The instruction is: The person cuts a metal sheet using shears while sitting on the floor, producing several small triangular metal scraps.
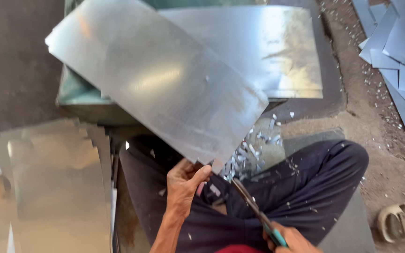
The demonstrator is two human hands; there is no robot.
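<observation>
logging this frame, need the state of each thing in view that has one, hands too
left hand: shut on metal sheet, pinching its near edge
right hand: shut on tin snips' handles
metal sheet: held up, tilted
tin snips: blades at the sheet's near corner
metal offcuts: piled loose by the knee
stack of sheets: lying flat at left
sandal: lying on the ground
</observation>
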